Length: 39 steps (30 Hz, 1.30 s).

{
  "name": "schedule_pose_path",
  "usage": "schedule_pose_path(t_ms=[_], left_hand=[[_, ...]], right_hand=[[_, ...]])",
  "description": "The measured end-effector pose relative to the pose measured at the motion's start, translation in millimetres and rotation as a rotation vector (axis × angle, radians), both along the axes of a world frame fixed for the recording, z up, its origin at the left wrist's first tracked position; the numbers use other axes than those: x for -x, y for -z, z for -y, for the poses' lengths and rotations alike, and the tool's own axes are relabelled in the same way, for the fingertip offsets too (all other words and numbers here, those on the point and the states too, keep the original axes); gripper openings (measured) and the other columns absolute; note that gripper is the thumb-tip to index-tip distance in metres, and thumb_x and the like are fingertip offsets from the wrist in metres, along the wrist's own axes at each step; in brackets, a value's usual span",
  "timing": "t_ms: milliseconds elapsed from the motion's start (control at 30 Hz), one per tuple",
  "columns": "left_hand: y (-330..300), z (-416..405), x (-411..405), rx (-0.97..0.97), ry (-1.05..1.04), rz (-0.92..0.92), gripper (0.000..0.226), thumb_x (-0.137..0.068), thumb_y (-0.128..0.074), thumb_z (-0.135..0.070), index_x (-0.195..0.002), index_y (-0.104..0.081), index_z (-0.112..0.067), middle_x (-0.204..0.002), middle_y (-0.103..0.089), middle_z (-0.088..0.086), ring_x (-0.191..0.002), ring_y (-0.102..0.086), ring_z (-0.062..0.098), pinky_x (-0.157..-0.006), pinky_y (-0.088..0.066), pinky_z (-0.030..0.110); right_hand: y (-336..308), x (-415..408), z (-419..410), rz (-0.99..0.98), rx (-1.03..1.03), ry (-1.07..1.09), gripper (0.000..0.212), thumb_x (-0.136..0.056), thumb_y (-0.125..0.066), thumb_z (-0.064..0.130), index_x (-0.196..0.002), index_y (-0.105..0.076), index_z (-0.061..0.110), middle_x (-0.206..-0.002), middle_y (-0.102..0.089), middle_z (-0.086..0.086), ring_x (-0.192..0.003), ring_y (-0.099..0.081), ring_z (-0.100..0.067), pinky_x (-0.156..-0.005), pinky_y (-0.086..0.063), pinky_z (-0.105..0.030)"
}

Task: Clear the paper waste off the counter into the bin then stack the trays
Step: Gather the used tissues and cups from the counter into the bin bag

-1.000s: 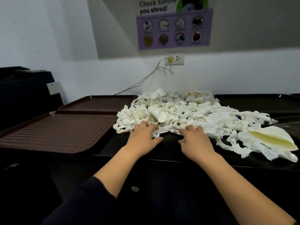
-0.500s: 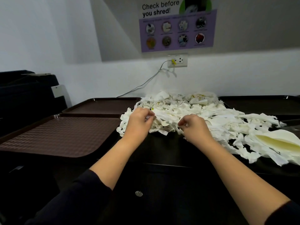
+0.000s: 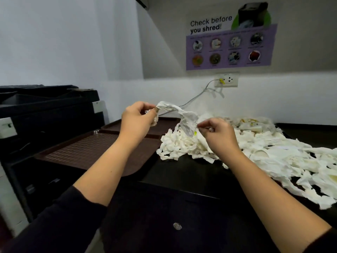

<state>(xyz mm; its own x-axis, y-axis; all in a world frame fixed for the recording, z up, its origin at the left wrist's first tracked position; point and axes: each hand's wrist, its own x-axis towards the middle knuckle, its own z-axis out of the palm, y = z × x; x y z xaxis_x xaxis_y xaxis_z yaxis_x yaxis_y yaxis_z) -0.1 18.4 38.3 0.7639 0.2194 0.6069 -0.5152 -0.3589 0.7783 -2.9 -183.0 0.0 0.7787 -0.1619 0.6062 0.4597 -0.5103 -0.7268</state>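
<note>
While both hands are raised above the worktop [image 3: 182, 176], the left hand [image 3: 135, 121] grips one end of a crumpled paper strip [image 3: 179, 115] with curled fingers, and the right hand [image 3: 218, 136] pinches its other end between thumb and fingertips. Below and beyond the right hand lies the paper pile [image 3: 255, 150], spreading away to that hand's right. Under and beyond the left hand sit two brown trays [image 3: 87, 152] side by side, with a dark bin [image 3: 45, 101] further to its left
</note>
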Motion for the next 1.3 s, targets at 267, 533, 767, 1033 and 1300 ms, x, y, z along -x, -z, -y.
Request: schedule_pose_path(t_ms=[267, 533, 767, 1033, 1300], left_hand=[[23, -120, 67, 0.152, -0.155, -0.100, 0.002, -0.084, -0.068, -0.016, -0.083, -0.070, -0.016, -0.069, -0.064, -0.001, -0.055, -0.057, 0.002, -0.057, -0.048, 0.013], [107, -269, 149, 0.314, -0.398, -0.315, 0.008, -0.085, -0.067, -0.013, -0.077, -0.067, -0.016, -0.079, -0.063, 0.001, -0.065, -0.058, 0.009, -0.054, -0.049, 0.011], [257, -336, 197, 0.520, -0.461, -0.687, 0.011, -0.087, -0.063, -0.006, -0.077, -0.064, -0.010, -0.075, -0.058, 0.003, -0.069, -0.055, 0.009, -0.056, -0.053, 0.012], [417, -346, 231, 0.795, -0.467, -1.169, 0.011, -0.091, -0.056, -0.003, -0.081, -0.054, -0.006, -0.078, -0.052, 0.010, -0.064, -0.051, 0.016, -0.050, -0.055, 0.023], [461, -343, 240, 0.673, -0.513, -1.268, 0.016, -0.093, -0.048, -0.008, -0.080, -0.049, -0.016, -0.076, -0.049, 0.004, -0.068, -0.049, 0.019, -0.062, -0.042, 0.022]], right_hand=[[11, 26, -126, 0.079, 0.098, -0.305, 0.008, -0.082, -0.066, 0.003, -0.084, -0.070, 0.010, -0.082, -0.055, 0.008, -0.069, -0.049, 0.006, -0.062, -0.035, -0.002], [53, 80, -256, 0.112, 0.363, -0.648, 0.013, -0.082, -0.065, 0.004, -0.087, -0.073, 0.013, -0.088, -0.058, 0.003, -0.089, -0.055, -0.019, -0.075, -0.036, -0.020], [149, 101, -337, -0.054, 0.500, -0.810, 0.009, -0.082, -0.066, 0.004, -0.085, -0.073, 0.010, -0.086, -0.057, 0.002, -0.093, -0.055, -0.025, -0.079, -0.039, -0.026], [261, 99, -354, -0.401, 0.790, -0.807, 0.016, -0.085, -0.060, 0.003, -0.095, -0.072, 0.008, -0.100, -0.061, -0.009, -0.102, -0.052, -0.026, -0.079, -0.028, -0.017], [317, 81, -357, -0.594, 0.895, -0.763, 0.015, -0.085, -0.062, 0.006, -0.095, -0.071, 0.012, -0.101, -0.060, -0.008, -0.102, -0.053, -0.027, -0.086, -0.041, -0.027]])
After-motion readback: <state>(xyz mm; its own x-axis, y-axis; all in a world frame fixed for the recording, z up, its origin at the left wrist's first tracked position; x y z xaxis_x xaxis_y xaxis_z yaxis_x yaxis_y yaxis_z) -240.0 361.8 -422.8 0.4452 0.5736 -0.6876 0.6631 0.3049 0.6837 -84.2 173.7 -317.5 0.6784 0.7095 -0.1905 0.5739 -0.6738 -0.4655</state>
